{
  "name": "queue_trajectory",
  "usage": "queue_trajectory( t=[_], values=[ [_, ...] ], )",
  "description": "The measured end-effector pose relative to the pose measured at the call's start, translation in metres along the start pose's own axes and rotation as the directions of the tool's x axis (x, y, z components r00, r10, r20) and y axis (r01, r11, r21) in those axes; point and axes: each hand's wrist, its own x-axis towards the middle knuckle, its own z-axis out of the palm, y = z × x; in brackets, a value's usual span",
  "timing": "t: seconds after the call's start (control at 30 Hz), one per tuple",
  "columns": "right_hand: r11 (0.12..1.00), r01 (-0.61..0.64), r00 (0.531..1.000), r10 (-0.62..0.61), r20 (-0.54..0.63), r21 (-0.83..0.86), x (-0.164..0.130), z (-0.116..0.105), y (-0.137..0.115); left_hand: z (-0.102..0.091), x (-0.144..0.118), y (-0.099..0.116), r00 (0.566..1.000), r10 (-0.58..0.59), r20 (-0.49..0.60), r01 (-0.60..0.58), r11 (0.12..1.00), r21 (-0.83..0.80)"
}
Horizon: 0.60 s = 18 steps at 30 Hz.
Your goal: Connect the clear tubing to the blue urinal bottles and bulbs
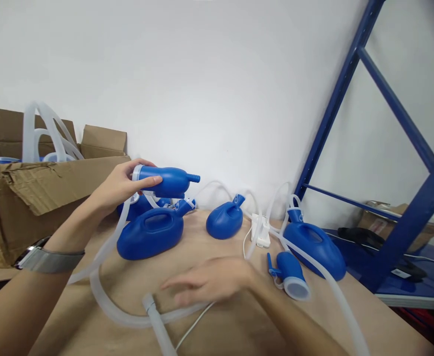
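My left hand [127, 183] is raised at left centre, fingers wrapped round a blue urinal funnel [172, 179] with a pale rim and a narrow spout pointing right. Below it, a blue urinal bottle [148, 242] with a loop handle lies on the table. My right hand [217, 282], smeared by motion, hovers over the table with its fingers stretched to the left, thumb apart, holding nothing. The connector end of a translucent hose [150, 304] lies just left of its fingers. A second blue funnel [291, 272] with a pale rim lies to the right.
More blue bottles [226, 220] stand along the wall, one [315, 247] at right. A white power strip [260, 231] sits between them. Hoses [341, 296] and thin cords cross the table [217, 331]. A cardboard box [42, 193] with tubing borders the left, a blue metal rack [331, 109] the right.
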Motion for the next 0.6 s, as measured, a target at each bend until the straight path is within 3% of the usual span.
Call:
queue_trajectory(
  t=[0.1, 0.23, 0.37, 0.47, 0.5, 0.57, 0.6],
  values=[
    [0.906, -0.093, 0.984, 0.02, -0.179, -0.412, 0.02, 0.034, -0.029, 0.003, -0.002, 0.003, 0.999, -0.01, -0.049, 0.01, 1.0, 0.01],
    [0.871, -0.069, 0.976, -0.043, -0.215, -0.486, 0.033, 0.05, -0.028, 0.006, -0.008, 0.012, 0.998, 0.019, -0.054, -0.017, 0.999, 0.035],
    [0.911, -0.062, 0.952, -0.069, -0.298, -0.408, 0.032, 0.039, -0.007, 0.007, -0.012, 0.018, 0.996, 0.048, -0.076, -0.045, 0.998, 0.04],
    [0.958, -0.077, 0.926, -0.033, -0.377, -0.275, 0.023, 0.017, 0.003, 0.006, -0.014, 0.02, 0.992, 0.067, -0.103, -0.064, 0.997, 0.038],
    [0.979, -0.076, 0.906, -0.01, -0.423, -0.187, 0.017, 0.007, 0.005, 0.006, -0.015, 0.02, 0.992, 0.07, -0.109, -0.066, 0.997, 0.036],
    [0.996, -0.025, 0.815, 0.071, -0.575, 0.088, 0.002, -0.018, 0.007, 0.004, -0.015, 0.02, 0.992, 0.069, -0.109, -0.066, 0.997, 0.036],
    [0.963, 0.024, 0.768, 0.154, -0.621, 0.268, -0.007, -0.032, 0.008, 0.003, -0.015, 0.02, 0.992, 0.066, -0.105, -0.063, 0.997, 0.038]
  ],
)
